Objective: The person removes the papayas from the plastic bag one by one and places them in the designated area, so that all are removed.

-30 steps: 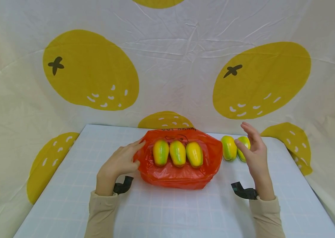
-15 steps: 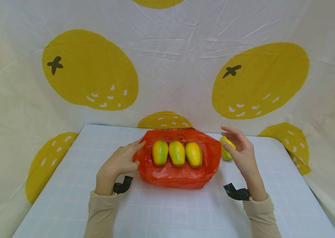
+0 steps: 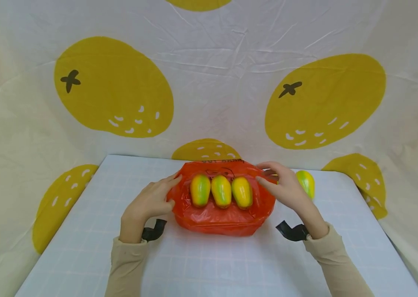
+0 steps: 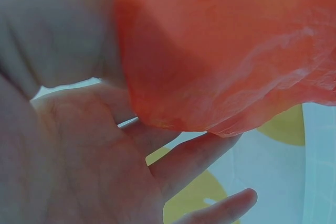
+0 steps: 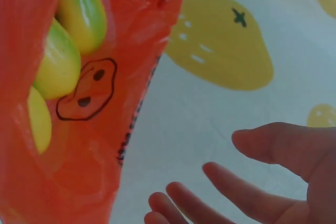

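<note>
A red plastic bag lies with its mouth spread, and three yellow-green fruits, one at the left, rest in it. My left hand holds the bag's left edge between thumb and fingers; in the left wrist view red film covers the tips of the thumb and some fingers. At the bag's right edge is my right hand, its thumb over the rim and its fingers beyond. The right wrist view shows this hand with fingers spread, nothing between them. Another yellow-green fruit stands right of this hand.
A pale checked cloth covers the table. Behind it hangs a white backdrop printed with large yellow fruit shapes. A sliver of yellow near my right fingers belongs to one more fruit, mostly hidden by that hand.
My right hand has moved left, from in front of the two loose fruits to the bag's right edge, uncovering the rightmost fruit. My left hand stays in place on the bag.
</note>
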A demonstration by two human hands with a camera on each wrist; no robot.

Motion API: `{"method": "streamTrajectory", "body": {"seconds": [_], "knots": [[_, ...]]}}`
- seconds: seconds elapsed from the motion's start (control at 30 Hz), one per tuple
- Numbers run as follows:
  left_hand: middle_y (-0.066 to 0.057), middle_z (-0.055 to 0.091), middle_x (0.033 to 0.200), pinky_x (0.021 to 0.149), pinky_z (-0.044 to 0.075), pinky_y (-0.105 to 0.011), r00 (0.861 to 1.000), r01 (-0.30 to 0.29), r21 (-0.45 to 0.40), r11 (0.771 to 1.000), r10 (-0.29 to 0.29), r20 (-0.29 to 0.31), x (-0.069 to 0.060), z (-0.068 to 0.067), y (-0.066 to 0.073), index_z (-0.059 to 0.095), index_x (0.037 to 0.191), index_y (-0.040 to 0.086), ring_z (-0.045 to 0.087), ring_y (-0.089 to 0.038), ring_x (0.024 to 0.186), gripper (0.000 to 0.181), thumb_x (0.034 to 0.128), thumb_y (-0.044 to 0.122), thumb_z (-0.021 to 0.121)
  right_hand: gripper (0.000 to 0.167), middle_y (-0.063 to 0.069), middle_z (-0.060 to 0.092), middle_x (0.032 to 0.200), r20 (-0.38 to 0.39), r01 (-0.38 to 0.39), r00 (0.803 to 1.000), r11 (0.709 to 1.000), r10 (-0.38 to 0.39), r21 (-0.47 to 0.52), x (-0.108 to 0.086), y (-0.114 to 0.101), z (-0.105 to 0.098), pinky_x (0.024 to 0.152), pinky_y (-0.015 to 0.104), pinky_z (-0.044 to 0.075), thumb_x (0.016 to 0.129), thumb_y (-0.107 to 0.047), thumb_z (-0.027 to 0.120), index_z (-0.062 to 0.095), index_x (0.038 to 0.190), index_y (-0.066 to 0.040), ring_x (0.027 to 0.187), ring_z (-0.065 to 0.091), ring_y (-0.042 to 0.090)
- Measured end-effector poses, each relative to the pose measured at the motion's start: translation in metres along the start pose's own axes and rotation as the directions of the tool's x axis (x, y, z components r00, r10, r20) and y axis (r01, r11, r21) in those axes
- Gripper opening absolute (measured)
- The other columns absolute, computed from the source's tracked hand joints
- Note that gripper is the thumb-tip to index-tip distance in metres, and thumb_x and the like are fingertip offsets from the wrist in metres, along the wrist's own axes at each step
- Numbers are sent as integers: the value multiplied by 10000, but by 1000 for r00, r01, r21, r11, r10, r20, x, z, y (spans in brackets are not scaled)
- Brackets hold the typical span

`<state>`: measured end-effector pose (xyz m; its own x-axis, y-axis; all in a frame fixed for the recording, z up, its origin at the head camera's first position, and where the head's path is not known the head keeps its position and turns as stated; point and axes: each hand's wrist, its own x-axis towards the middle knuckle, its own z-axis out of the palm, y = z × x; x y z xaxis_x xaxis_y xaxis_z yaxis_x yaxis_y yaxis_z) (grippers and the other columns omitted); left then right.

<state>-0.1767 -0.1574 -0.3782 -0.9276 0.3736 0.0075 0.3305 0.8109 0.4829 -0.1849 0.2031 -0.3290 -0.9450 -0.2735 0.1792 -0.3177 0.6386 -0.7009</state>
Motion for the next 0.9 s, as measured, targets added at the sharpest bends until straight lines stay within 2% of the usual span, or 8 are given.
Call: {"method": "streamTrajectory", "body": {"seconds": [0.1, 0.23, 0.33, 0.47, 0.53, 0.63, 0.7, 0.9], "knots": [[-101, 361, 1573, 721, 516, -413, 1000, -2, -5, 1000, 2, 3, 0, 0, 0, 419, 1508, 69, 510, -227, 730, 722, 804, 90, 575, 343, 191, 622, 1240, 54, 28, 998, 996, -24, -80, 7, -9, -2, 916, 521, 525, 940, -173, 649, 625, 1239, -7, 1087, 600, 354], [-93, 364, 1572, 944, 503, -507, 1000, -6, 2, 1000, 6, -6, 0, 0, 1, 422, 1507, 71, 545, -242, 928, 718, 806, 97, 579, 303, 148, 659, 1158, 121, 46, 992, 986, -26, -160, 18, -21, -4, 881, 501, 531, 936, -198, 645, 660, 1187, -29, 1023, 603, 317], [-90, 359, 1575, 992, 464, -546, 1000, -6, 0, 1000, 6, -8, 0, 0, 1, 419, 1509, 73, 569, -290, 1078, 717, 810, 102, 578, 274, 128, 677, 1104, 156, 65, 987, 976, -33, -208, 28, -27, -4, 852, 470, 533, 933, -194, 642, 678, 1146, -26, 971, 608, 289], [-88, 357, 1577, 1022, 425, -578, 1000, -5, 3, 1000, 5, -6, 1, 0, 1, 420, 1509, 76, 501, -333, 1278, 715, 813, 107, 581, 270, 140, 689, 1070, 213, 91, 977, 959, -33, -269, 42, -31, 0, 828, 456, 534, 928, -181, 636, 685, 1115, 7, 927, 624, 291], [-86, 353, 1579, 1030, 412, -587, 1000, -5, 1, 1000, 5, -4, 1, 0, 2, 420, 1509, 75, 478, -340, 1311, 715, 813, 106, 582, 282, 142, 693, 1056, 240, 90, 971, 951, -17, -297, 48, -32, 4, 830, 454, 534, 925, -184, 634, 686, 1113, 20, 923, 630, 295], [-87, 356, 1578, 1008, 442, -567, 1000, -7, 3, 1000, 7, -5, 1, 0, 2, 422, 1507, 73, 542, -319, 1200, 715, 811, 102, 583, 316, 154, 689, 1059, 274, 74, 961, 941, 20, -330, 57, -32, 10, 846, 461, 529, 926, -195, 636, 680, 1134, 40, 932, 633, 303], [-93, 359, 1575, 977, 475, -540, 1000, -6, 6, 1000, 6, -5, 1, 0, 2, 423, 1507, 71, 575, -289, 1055, 717, 808, 98, 582, 342, 154, 683, 1061, 298, 45, 952, 936, 66, -349, 64, -32, 16, 835, 446, 533, 928, -199, 638, 669, 1160, 50, 904, 624, 291], [-96, 364, 1572, 956, 490, -525, 1000, -8, 11, 1000, 8, -3, 0, -2, 2, 425, 1505, 69, 575, -289, 1049, 719, 803, 103, 582, 369, 195, 659, 1136, 368, -15, 912, 913, 179, -407, 80, -22, 33, 814, 414, 542, 918, -157, 642, 637, 1208, 71, 868, 604, 277]]}}
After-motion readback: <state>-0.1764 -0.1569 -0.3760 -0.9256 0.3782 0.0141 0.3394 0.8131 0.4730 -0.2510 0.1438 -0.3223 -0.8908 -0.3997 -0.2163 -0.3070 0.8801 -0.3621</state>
